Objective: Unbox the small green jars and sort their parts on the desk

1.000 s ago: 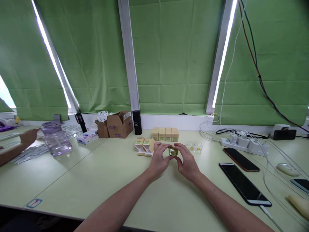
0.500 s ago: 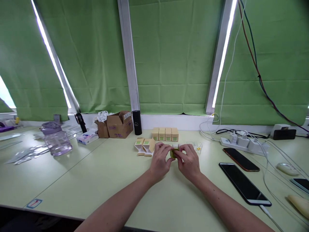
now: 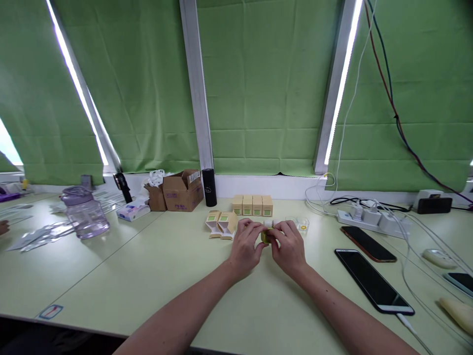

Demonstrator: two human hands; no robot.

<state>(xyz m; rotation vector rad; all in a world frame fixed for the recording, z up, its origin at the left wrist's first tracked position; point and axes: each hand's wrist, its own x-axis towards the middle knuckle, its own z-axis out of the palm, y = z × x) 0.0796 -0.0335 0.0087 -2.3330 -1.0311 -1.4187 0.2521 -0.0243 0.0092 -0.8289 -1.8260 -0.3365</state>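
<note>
Both hands meet above the table around a small yellow-green object point(image 3: 264, 237), whose kind I cannot make out. My left hand point(image 3: 246, 245) pinches it from the left between thumb and fingers. From the right, the fingertips of my right hand point(image 3: 287, 245) press on it too, covering much of its surface. Just left of the hands stand two opened small cardboard boxes point(image 3: 220, 225) with green labels. Behind the hands is a row of several closed small cardboard boxes point(image 3: 252, 205). Clear plastic containers point(image 3: 303, 225), one with something yellow inside, are partly hidden behind my right hand.
Phones point(image 3: 373, 281) and a white power strip point(image 3: 373, 218) with trailing cables lie to the right. On the left stand a purple water bottle point(image 3: 84, 214), a tissue pack point(image 3: 133, 210), a brown carton point(image 3: 183, 191) and a black cylinder point(image 3: 209, 188). Another person's hand point(image 3: 3, 227) shows at the left edge.
The yellow-green object has turned slightly between my fingers, while both hands stay almost in place. Another person's hand has come into view at the far left.
</note>
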